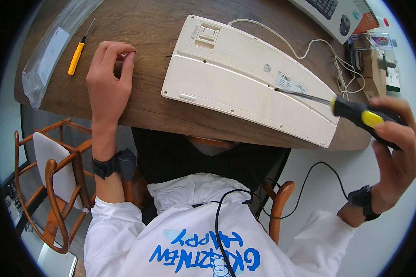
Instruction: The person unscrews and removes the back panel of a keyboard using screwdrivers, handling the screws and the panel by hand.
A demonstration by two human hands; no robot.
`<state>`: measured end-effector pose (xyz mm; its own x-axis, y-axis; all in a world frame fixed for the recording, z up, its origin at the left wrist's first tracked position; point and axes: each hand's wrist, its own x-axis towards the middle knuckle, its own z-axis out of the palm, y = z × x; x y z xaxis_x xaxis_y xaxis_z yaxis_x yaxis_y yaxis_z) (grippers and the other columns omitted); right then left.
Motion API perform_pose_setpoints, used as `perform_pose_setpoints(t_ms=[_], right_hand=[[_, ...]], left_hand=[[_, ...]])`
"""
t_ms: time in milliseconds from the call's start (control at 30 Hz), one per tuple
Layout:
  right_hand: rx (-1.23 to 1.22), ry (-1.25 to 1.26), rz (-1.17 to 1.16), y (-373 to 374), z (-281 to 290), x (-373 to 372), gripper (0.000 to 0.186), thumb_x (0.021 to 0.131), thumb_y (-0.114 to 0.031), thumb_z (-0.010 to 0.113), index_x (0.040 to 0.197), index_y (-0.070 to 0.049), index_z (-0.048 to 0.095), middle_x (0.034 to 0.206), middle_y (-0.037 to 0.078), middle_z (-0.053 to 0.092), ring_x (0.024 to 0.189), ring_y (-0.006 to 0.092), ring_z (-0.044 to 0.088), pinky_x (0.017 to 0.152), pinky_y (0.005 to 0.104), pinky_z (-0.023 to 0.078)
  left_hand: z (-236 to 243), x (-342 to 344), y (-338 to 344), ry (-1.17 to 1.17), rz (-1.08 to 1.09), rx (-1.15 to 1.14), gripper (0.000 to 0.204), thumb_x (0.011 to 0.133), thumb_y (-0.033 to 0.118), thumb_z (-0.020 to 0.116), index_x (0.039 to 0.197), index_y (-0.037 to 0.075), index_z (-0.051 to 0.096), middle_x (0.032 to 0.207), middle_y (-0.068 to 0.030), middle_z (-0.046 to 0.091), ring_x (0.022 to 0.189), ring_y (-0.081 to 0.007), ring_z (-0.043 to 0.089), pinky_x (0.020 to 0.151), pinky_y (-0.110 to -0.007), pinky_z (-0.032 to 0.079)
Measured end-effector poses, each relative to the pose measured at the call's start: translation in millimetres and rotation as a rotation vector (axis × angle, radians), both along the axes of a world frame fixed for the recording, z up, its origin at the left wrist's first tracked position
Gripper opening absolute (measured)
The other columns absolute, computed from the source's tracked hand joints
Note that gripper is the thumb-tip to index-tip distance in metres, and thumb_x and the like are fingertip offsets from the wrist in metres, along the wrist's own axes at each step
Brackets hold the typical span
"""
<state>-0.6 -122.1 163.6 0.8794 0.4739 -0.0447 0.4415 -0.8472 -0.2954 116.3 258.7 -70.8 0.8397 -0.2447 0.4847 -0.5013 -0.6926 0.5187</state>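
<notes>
Gripping screwdriver [356, 111], right hand [393, 134] seemingly closed

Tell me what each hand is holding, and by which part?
Right hand grips a black-and-yellow screwdriver by its handle. Left hand pinches something too small to identify at its fingertips.

Second keyboard [321, 9] cut off at top edge; left hand [107, 78] fingertips' contents too small

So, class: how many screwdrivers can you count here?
2: a small yellow screwdriver on the table's left; a black-and-yellow screwdriver in the right hand, tip on the upturned keyboard.
</notes>
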Motion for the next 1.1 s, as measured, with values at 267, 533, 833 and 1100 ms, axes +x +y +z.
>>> perform_pose_setpoints(t_ms=[267,533,833,1100], right_hand=[[0.650,-0.356,-0.756,-101,-78,-122,0.036,0.098,-0.020,0.062,0.129,-0.003,0.060,0.121,0.023,0.062,0.092,0.0201,0.058,0.070,0.0269,0.045],[1.097,-0.381,-1.214,-103,-142,-176,0.036,0.099,-0.027,0.060,0.122,0.000,0.057,0.104,0.014,0.060,0.084,0.0139,0.059,0.068,0.0210,0.046],[1.222,-0.350,-1.129,-115,-170,-182,0.037,0.102,-0.026,0.058,0.128,0.000,0.055,0.114,0.016,0.060,0.095,0.0195,0.064,0.079,0.0251,0.053],[1.329,-0.400,-1.334,-163,-186,-211,0.041,0.109,-0.031,0.051,0.134,0.001,0.055,0.111,0.012,0.062,0.085,0.0121,0.054,0.070,0.0230,0.042]], left_hand=[[3,-2,-1,0.023,0.038,0.037,0.007,0.094,0.000,0.067,0.101,0.002,0.067,0.099,-0.0050,0.068,0.083,-0.0153,0.064,0.074,-0.027,0.051],[25,-33,-35,-0.039,-0.059,0.093,0.016,0.090,0.000,0.067,0.106,0.003,0.070,0.107,-0.0111,0.067,0.094,-0.0253,0.062,0.080,-0.034,0.051],[33,-71,-137,0.066,-0.423,0.283,0.057,0.084,0.027,0.076,0.136,0.007,0.064,0.142,-0.0157,0.055,0.130,-0.0354,0.048,0.102,-0.046,0.040],[18,-80,-143,-0.083,-0.406,0.189,0.046,0.079,0.019,0.074,0.122,0.005,0.068,0.139,-0.0168,0.058,0.130,-0.0349,0.053,0.105,-0.047,0.043]])
